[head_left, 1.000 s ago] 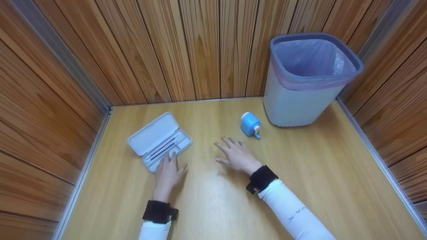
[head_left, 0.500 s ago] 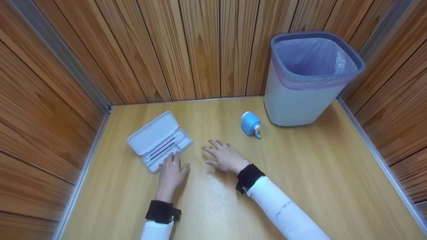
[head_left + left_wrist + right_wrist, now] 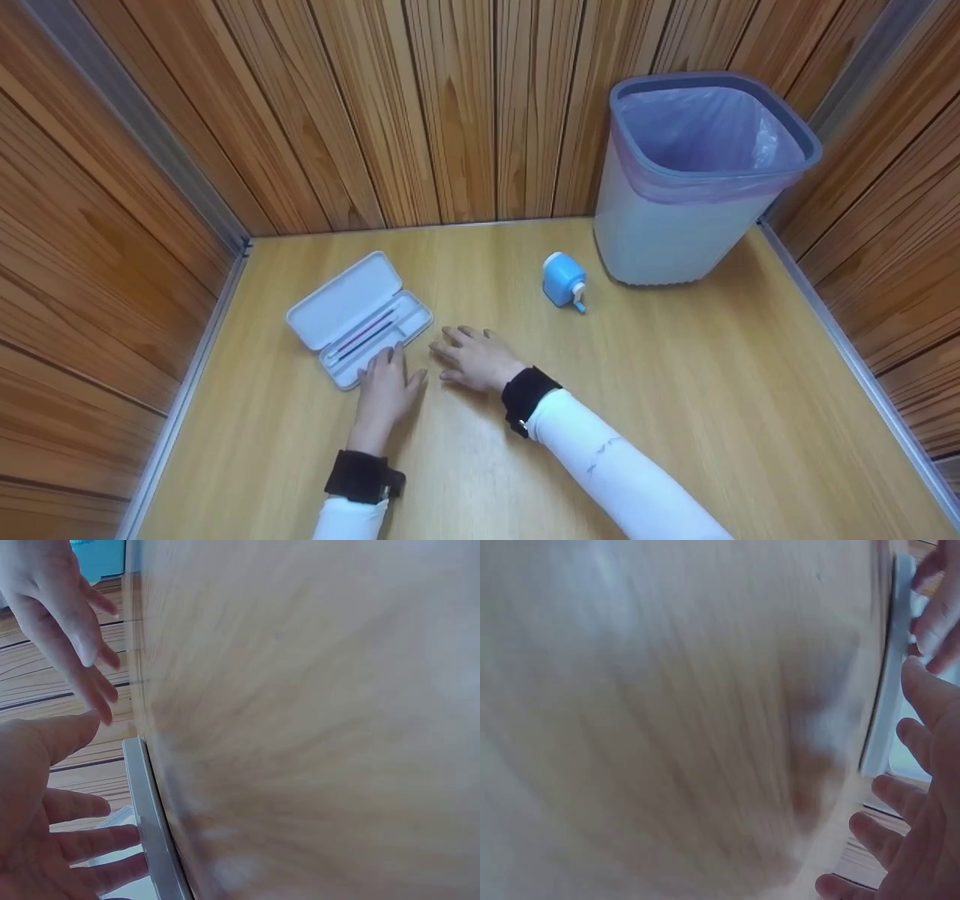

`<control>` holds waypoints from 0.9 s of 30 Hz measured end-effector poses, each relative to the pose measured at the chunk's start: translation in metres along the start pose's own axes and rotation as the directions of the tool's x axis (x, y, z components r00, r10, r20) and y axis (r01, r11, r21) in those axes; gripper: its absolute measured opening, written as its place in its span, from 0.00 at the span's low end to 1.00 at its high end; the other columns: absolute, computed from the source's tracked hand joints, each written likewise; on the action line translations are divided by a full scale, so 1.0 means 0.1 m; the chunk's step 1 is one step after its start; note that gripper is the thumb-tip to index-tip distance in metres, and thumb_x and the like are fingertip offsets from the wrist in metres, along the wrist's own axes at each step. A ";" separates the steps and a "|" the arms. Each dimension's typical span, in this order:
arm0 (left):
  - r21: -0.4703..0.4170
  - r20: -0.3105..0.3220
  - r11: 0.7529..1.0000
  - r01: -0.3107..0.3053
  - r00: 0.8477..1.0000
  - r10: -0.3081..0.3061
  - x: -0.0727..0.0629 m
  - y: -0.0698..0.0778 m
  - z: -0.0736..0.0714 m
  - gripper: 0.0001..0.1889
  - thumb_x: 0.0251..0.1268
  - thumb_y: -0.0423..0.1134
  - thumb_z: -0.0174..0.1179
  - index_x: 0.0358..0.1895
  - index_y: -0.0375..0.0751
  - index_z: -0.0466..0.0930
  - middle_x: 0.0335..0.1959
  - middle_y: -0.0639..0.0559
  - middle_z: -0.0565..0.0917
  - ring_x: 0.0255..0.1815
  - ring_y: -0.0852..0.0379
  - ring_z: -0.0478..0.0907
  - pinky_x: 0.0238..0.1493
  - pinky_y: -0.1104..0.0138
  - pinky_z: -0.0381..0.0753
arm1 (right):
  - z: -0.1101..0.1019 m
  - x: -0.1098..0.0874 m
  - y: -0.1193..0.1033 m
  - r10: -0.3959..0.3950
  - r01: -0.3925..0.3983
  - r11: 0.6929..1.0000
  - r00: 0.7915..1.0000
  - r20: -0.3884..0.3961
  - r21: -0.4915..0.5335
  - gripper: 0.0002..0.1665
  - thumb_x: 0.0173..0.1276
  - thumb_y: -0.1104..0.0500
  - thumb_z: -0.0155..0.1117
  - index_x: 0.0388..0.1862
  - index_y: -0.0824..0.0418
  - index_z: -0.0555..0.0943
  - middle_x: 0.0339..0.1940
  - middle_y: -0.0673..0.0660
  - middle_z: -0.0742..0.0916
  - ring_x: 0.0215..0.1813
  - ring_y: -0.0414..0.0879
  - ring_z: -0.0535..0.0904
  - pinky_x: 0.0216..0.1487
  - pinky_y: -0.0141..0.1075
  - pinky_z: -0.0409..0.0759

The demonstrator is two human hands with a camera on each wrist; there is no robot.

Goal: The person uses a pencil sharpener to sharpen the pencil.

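A pale grey pencil case [image 3: 346, 300] lies with its lid folded back on the left half of the table. Inside its tray rest two slim pens [image 3: 367, 336], one reddish and one dark. My left hand [image 3: 386, 394] is at the case's near edge, fingers extended; in the left wrist view its fingertips meet the case's side wall [image 3: 154, 821]. Just right of the case hovers my right hand [image 3: 476, 360], fingers spread, holding nothing. A blue bottle-shaped item [image 3: 562, 280] with a white cap and a small crank-like part sits beyond the right hand.
A tall white bin [image 3: 660, 225] with a grey rim and a purplish liner stands at the back right. Wood-plank walls [image 3: 450, 112] enclose the table [image 3: 712, 390] at the back and both sides.
My right hand has moved left, away from the blue item and towards the pencil case. The left hand has shifted slightly right, its fingers drawing back from the tray to the near edge.
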State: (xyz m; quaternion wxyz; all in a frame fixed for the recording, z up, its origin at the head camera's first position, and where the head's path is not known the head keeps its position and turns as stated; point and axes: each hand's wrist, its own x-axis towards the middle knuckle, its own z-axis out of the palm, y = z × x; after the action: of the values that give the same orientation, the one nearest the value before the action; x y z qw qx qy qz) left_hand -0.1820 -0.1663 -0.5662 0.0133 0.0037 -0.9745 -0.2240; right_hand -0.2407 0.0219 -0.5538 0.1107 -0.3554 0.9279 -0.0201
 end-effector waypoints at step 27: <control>0.030 -0.015 0.999 -0.042 0.999 0.043 -0.02 0.01 0.04 0.32 0.66 0.48 0.63 0.66 0.28 0.70 0.59 0.31 0.74 0.62 0.32 0.69 0.60 0.30 0.61 | -0.03 0.16 -0.21 0.004 -0.004 1.000 1.000 -0.024 0.001 0.37 0.75 0.38 0.50 0.78 0.46 0.59 0.79 0.52 0.58 0.78 0.53 0.52 0.71 0.60 0.56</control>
State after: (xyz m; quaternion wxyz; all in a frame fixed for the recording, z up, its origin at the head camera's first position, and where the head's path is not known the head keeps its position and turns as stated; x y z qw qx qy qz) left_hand -0.1803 -0.1640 -0.5691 0.0258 -0.0150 -0.9774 -0.2094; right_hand -0.2386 -0.0044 -0.5517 0.0998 -0.3534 0.9298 -0.0245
